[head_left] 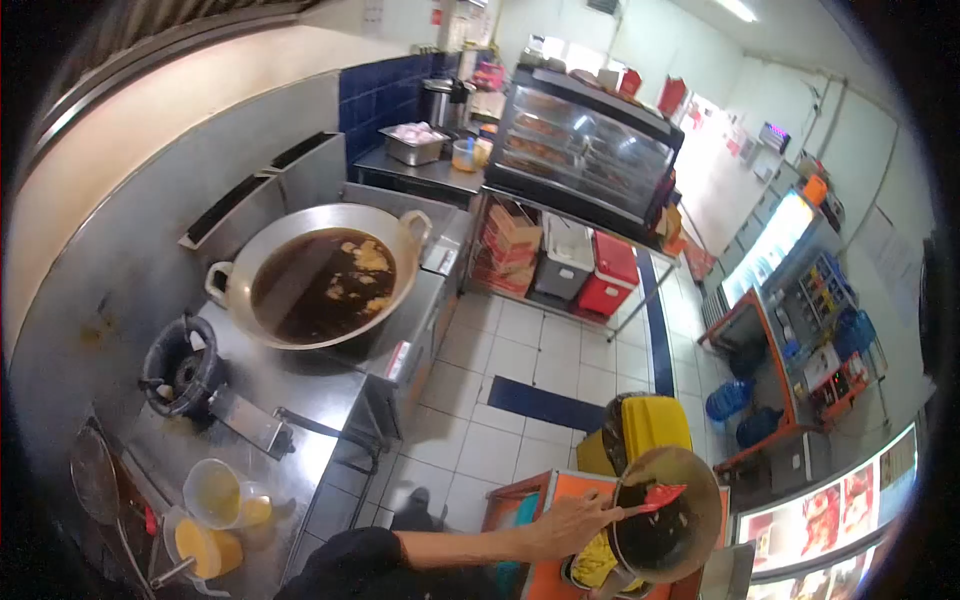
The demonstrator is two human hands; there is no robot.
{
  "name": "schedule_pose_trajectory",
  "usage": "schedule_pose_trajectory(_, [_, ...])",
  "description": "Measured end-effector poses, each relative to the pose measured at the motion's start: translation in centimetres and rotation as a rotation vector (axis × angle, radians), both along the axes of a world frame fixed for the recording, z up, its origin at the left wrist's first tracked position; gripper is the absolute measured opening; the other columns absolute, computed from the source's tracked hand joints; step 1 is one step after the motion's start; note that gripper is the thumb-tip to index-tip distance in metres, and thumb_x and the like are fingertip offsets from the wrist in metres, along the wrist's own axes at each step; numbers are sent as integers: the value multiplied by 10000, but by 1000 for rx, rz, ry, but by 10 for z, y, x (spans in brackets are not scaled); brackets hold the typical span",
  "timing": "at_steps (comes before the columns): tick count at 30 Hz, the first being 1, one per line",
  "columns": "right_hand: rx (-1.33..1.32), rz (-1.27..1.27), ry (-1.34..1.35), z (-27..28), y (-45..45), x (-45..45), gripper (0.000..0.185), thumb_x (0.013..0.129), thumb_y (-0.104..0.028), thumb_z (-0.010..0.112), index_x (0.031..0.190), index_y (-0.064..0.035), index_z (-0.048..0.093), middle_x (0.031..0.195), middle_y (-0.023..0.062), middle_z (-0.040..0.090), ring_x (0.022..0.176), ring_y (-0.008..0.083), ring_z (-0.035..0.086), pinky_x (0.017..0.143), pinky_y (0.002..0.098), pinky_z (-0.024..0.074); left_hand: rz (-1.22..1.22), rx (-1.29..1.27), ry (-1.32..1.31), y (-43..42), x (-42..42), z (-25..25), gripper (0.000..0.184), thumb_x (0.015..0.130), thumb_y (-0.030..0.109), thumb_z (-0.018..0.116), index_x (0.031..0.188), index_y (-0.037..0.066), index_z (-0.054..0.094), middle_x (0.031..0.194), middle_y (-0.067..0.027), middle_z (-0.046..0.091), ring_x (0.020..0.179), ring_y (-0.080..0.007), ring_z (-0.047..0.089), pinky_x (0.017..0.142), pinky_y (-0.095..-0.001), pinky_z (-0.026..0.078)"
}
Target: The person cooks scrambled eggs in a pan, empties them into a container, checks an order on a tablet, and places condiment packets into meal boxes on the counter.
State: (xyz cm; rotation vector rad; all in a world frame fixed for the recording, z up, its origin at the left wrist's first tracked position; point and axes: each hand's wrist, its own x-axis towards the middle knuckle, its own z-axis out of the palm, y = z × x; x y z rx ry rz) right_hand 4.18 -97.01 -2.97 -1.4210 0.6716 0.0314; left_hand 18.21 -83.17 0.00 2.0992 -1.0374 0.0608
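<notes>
My left hand reaches in from the lower edge, its fingers closed round the handle of a spatula with a red head. The spatula's head lies inside a small wok, which is tilted and has dark residue in it. Under the wok's near rim, yellow food shows in a container on an orange-topped table. A pale handle-like piece sticks out below the wok. My right hand does not show; what supports the wok is hidden.
A large two-handled wok holds dark oil with frying pieces. Near it are a burner, a jug and a container of orange liquid. A yellow bin stands behind the small wok. A glass display cabinet is farther back.
</notes>
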Motion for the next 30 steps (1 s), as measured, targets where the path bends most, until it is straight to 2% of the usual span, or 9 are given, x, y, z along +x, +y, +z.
schedule_pose_trajectory(5, [198, 224, -47, 7, 24, 13, 210, 942, -225, 563, 1002, -31, 510, 596, 27, 443, 398, 175, 410, 396, 348, 399, 228, 283, -161, 72, -22, 35, 434, 811, 100, 593, 1239, 147, 543, 1067, -77, 561, 1062, -271, 545, 727, -399, 510])
schedule_pose_trajectory(7, [291, 342, -63, 10, 41, 25, 210, 945, -229, 563, 999, -34, 510, 586, 19, 435, 382, 164, 401, 382, 343, 396, 237, 357, -130, 110, -26, 45, 401, 807, 143, 622, 1205, 145, 575, 1153, -70, 545, 1100, -261, 515, 810, -414, 477])
schedule_pose_trajectory(11, [433, 619, -81, 15, 94, 61, 195, 958, -228, 547, 987, -41, 499, 566, -5, 390, 352, 134, 368, 346, 317, 369, 454, 163, -70, 185, -70, 76, 412, 795, 168, 648, 1202, 164, 587, 1237, -68, 536, 1098, -269, 516, 884, -439, 438])
schedule_pose_trajectory(13, [510, 822, -89, 21, 135, 78, 163, 985, -206, 497, 960, -47, 467, 554, -39, 291, 335, 94, 304, 302, 263, 304, 702, -41, -286, 226, -105, 96, 450, 773, 170, 671, 1216, 180, 589, 1280, -51, 533, 1115, -257, 508, 911, -436, 421])
schedule_pose_trajectory(17, [600, 1043, -39, 59, 237, 90, 180, 941, -220, 563, 924, -80, 453, 574, -49, 341, 363, 61, 344, 297, 254, 309, 1012, -374, -412, 297, -190, 106, 387, 703, 7, 654, 1083, 84, 660, 1064, -88, 649, 900, -258, 604, 796, -368, 471])
schedule_pose_trajectory(19, [596, 1213, -49, 59, 284, 98, 152, 947, -195, 550, 938, -77, 455, 567, -60, 336, 348, 37, 316, 280, 232, 301, 1220, -520, -528, 316, -229, 105, 273, 692, -78, 621, 933, 39, 674, 807, -98, 673, 689, -236, 620, 667, -322, 490])
schedule_pose_trajectory(22, [688, 1346, -30, 68, 358, 94, 63, 979, -131, 461, 979, -68, 456, 556, -67, 318, 321, 15, 274, 261, 195, 300, 1451, -593, -508, 323, -284, 84, 204, 739, -68, 626, 906, 38, 675, 766, -99, 673, 654, -208, 631, 645, -309, 497])
schedule_pose_trajectory(27, [635, 1566, 85, 67, 468, 89, 121, 971, -150, 505, 873, -108, 447, 548, -78, 321, 342, 20, 301, 288, 209, 287, 1772, -451, -187, 323, -346, 43, 182, 774, -14, 663, 942, 49, 691, 765, -93, 667, 622, -195, 633, 566, -275, 486])
schedule_pose_trajectory(30, [636, 1723, 145, 43, 527, 94, 180, 970, -150, 516, 812, -128, 434, 554, -78, 329, 353, 30, 289, 299, 212, 271, 1922, -498, -180, 318, -354, 33, 161, 797, -6, 644, 939, 51, 695, 766, -88, 673, 612, -171, 641, 569, -275, 494])
